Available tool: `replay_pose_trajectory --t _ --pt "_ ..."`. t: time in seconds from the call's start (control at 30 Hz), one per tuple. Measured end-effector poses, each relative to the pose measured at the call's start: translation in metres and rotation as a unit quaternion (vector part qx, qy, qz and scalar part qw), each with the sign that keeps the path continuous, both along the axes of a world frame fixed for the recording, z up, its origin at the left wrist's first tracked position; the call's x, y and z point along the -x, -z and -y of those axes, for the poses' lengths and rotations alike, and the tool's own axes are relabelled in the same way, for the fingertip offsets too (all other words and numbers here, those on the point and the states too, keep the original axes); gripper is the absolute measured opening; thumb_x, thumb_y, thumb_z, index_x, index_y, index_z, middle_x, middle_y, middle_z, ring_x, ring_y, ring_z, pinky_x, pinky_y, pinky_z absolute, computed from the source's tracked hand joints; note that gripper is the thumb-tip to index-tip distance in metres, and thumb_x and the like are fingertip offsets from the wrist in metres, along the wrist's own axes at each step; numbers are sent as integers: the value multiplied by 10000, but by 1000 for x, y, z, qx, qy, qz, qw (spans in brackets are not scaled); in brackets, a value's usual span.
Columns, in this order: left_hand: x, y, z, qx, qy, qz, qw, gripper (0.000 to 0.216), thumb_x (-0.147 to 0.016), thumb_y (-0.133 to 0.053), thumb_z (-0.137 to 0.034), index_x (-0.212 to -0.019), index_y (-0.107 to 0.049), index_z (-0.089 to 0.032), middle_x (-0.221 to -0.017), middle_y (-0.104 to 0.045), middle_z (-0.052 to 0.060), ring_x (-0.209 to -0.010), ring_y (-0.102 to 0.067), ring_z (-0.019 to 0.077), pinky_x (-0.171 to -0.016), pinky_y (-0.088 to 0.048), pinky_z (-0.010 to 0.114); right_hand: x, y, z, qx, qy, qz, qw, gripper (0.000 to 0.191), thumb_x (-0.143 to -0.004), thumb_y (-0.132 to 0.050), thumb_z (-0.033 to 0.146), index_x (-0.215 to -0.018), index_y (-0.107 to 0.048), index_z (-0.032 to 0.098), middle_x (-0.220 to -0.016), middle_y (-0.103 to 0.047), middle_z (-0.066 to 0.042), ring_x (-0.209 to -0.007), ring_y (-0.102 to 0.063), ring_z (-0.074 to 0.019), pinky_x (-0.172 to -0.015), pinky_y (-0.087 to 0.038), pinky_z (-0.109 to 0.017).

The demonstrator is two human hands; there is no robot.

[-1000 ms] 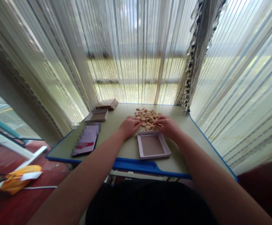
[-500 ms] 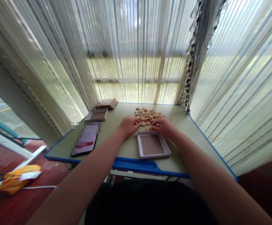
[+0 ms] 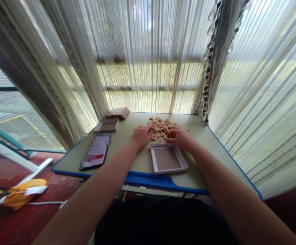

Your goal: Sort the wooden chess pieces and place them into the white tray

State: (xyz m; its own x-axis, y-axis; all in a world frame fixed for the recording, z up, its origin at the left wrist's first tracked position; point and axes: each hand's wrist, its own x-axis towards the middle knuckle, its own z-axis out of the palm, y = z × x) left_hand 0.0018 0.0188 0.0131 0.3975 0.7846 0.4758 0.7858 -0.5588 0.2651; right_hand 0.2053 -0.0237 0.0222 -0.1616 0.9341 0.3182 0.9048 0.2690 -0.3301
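Observation:
A heap of round wooden Chinese chess pieces lies on the table, some showing red characters. My left hand is at the heap's left edge, thumb and fingers closed on a Chinese chess piece. At the near right edge, my right hand pinches another piece that rests low by the tabletop. Between the hands lie two pieces with red marks, a left one and a nearer one. A shallow, open square box stands just in front of them; its inside is bare.
Along the table's left side lie a phone-like tablet, partly blurred out, a second shallow box part and a stack of flat brown items. The table has a blue edge. Sheer curtains hang behind it.
My left hand has shifted slightly up from the near pieces to the heap's left edge. Two red-marked pieces now show between the hands. The right hand stays close to where it was.

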Motion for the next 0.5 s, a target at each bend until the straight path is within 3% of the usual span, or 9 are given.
replay_pose_trajectory --t 0.2,0.5 --pt "0 -2 3 -2 78 -20 997 270 -823 -477 -344 -981 -674 -248 -1008 -674 7 -971 -554 185 -898 -408 308 0 -3 3 -51 -11 39 998 232 -696 -593 437 -748 -701 239 -857 -635 -37 -851 -556 -182 -714 -399 -258" --pt "-1 3 -5 33 122 -5 992 327 -809 -484 -437 -994 -683 -255 -999 -676 9 -946 -579 172 -880 -424 286 -1 -2 1 -29 16 39 999 284 -678 -582 502 -768 -714 267 -781 -656 -29 -776 -560 -187 -658 -391 -268"
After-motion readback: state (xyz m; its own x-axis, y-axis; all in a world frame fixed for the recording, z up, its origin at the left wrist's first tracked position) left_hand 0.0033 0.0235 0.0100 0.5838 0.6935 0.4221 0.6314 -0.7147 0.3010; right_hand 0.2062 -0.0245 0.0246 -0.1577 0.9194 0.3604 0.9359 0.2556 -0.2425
